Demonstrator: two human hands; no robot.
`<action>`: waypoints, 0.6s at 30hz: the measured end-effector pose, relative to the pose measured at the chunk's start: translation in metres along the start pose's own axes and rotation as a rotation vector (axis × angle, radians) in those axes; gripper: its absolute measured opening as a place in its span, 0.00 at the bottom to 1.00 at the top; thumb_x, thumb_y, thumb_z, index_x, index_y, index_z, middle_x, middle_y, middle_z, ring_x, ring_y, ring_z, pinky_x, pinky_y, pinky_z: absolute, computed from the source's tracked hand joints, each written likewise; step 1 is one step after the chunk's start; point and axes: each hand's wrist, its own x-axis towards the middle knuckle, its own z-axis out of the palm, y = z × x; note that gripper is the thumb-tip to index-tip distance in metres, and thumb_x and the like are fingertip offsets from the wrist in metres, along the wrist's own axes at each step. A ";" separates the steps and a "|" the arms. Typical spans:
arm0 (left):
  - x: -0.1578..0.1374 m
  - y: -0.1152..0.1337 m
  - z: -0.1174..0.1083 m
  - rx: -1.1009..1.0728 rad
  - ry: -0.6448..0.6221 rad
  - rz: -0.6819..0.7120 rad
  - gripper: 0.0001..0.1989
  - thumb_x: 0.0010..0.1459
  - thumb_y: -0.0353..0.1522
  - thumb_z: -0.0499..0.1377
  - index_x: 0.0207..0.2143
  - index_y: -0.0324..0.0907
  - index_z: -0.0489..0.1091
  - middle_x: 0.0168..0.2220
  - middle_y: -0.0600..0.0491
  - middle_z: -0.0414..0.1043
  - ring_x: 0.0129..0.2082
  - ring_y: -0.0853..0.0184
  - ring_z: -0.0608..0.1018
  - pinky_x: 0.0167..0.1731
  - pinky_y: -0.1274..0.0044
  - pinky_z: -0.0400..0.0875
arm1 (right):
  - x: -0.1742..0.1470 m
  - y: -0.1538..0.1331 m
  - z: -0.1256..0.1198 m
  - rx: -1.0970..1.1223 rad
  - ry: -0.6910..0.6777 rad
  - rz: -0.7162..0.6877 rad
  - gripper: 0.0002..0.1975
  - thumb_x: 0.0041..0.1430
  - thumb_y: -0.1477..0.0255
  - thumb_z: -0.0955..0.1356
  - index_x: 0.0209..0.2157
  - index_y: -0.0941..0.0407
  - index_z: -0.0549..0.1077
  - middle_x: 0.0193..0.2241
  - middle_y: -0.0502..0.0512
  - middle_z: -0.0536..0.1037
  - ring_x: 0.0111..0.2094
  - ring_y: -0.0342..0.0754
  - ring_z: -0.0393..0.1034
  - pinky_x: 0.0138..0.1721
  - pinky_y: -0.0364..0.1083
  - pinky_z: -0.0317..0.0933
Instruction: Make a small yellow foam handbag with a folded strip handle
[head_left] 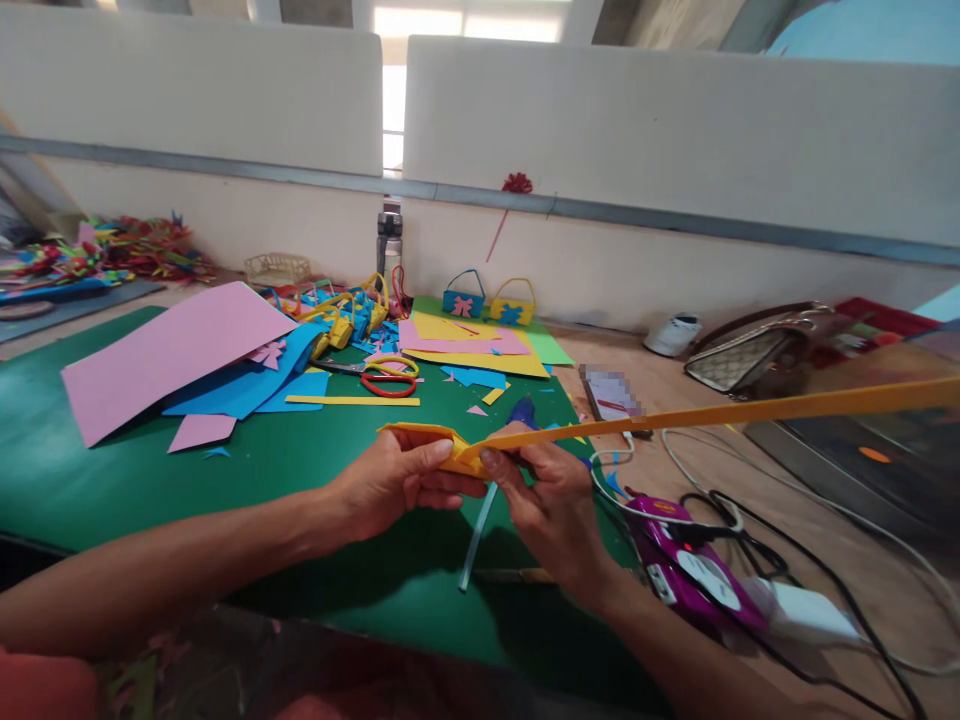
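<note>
- Head view, closest stuff first: both forearms come in from the bottom edge and meet over the green cutting mat (pixel 90 480), just past its near edge.
- left hand (pixel 390 480) is pinched onto the folded end of the yellow foam piece (pixel 420 437), thumb on top, fingers underneath.
- right hand (pixel 551 500) is pinched too, gripping where the long yellow strip (pixel 750 410) joins that folded end. Both hands are grasping, nothing loose.
- So the foam sits in the air between the two hands, low over the mat, and the strip runs up and away to the right, out of frame.
- My guess at the step: folding or pressing the strip's end into shape. Next bit probably needs steady thumb pressure and keeping that long tail from sagging or twisting.
- A clear glue stick (pixel 476 535) lies on the mat right under the hands.
- Just right of the right hand: a purple glue gun (pixel 690 560) and a tangle of cables (pixel 787 560), pretty tight on that side. The strip passes above them.
- Left of the hands the mat is bare for a good stretch, so that's the open room.
- Further back: pink sheet (pixel 165 350), blue sheets (pixel 247 385), scissors (pixel 382 375), more coloured sheets.
- Against the divider wall (pixel 675 130): two little paper bags (pixel 487 300) and a bottle (pixel 389 240).
</note>
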 end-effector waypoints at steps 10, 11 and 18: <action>0.000 0.000 -0.002 0.036 -0.015 0.022 0.20 0.46 0.38 0.68 0.39 0.36 0.71 0.36 0.45 0.77 0.33 0.61 0.81 0.30 0.77 0.74 | 0.000 0.000 -0.002 -0.028 0.014 -0.046 0.07 0.56 0.73 0.64 0.25 0.56 0.71 0.21 0.50 0.73 0.23 0.43 0.66 0.25 0.42 0.59; 0.000 0.000 -0.003 0.046 -0.018 0.024 0.19 0.46 0.38 0.67 0.38 0.35 0.71 0.36 0.44 0.77 0.33 0.61 0.81 0.30 0.77 0.74 | 0.001 -0.001 -0.002 -0.014 0.003 -0.035 0.07 0.56 0.73 0.65 0.25 0.56 0.71 0.21 0.49 0.73 0.22 0.42 0.66 0.25 0.42 0.59; -0.001 -0.001 -0.006 0.083 -0.053 0.040 0.16 0.48 0.36 0.66 0.36 0.35 0.73 0.36 0.44 0.78 0.34 0.61 0.81 0.32 0.76 0.74 | 0.005 -0.008 -0.013 0.148 -0.124 0.000 0.07 0.55 0.74 0.65 0.23 0.55 0.70 0.21 0.49 0.71 0.25 0.43 0.67 0.28 0.44 0.62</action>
